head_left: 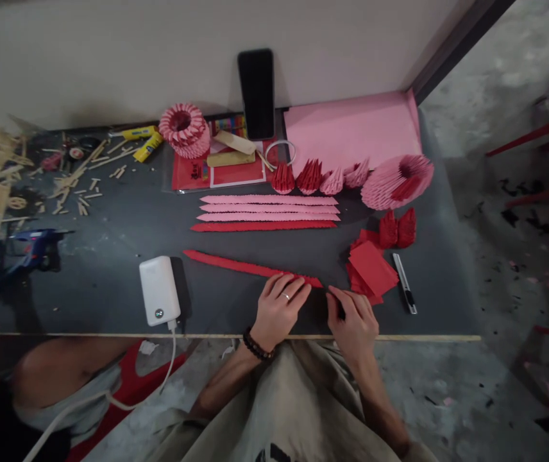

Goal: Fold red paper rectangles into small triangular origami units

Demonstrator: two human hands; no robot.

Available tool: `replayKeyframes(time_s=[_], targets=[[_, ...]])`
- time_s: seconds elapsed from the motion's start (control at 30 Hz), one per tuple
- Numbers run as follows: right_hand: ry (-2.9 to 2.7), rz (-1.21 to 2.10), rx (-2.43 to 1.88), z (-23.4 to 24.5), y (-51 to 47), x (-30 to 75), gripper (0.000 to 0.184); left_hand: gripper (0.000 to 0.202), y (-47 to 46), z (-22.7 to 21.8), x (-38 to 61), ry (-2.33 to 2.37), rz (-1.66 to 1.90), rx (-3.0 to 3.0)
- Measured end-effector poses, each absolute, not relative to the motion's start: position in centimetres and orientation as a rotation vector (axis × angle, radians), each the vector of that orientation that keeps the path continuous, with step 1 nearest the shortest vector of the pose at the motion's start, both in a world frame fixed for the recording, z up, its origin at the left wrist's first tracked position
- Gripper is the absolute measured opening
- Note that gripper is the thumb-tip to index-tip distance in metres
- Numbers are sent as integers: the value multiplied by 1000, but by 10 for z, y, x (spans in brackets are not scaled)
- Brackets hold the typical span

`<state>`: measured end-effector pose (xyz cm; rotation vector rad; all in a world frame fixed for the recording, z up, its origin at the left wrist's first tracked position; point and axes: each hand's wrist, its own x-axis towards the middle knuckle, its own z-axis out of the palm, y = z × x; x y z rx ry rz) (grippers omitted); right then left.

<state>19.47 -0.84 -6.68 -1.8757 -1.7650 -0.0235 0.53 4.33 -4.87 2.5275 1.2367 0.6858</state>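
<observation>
My left hand (278, 309) rests on the right end of a long red chain of folded paper pieces (236, 264) lying on the dark table (111, 269); its fingers are curled down onto the chain. My right hand (354, 321) sits just right of it, fingers pinched on a small red paper piece (333, 295) near the chain's tip. A stack of red paper squares (373, 268) lies right beside my right hand.
Three pink chains and one red one (267, 213) lie in rows further back. Behind them: folded red and pink pieces (320, 178), two round paper models (185, 130) (397, 181), a standing phone (256, 93), pink sheets (351, 131). A utility knife (405, 282), power bank (159, 290), wooden sticks (77, 186) also lie about.
</observation>
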Motion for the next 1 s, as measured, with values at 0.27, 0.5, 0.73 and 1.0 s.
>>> replayKeyframes(time_s=[0.27,0.5,0.73,1.0], targets=[[-1799,-61,-1908,-71,-5,195,22,47,38,-51,7,1239,363,2660],[-1583,-256,-1973,-59,-10,217,27,82,32,-48,27,1360,136,2604],[-1601,-192,-2113,-59,4,271,39,77,63,-48,38,1364,114,2592],[-1988,-221,-1952,-52,2,293,70,71,73,-48,43,1396,176,2591]])
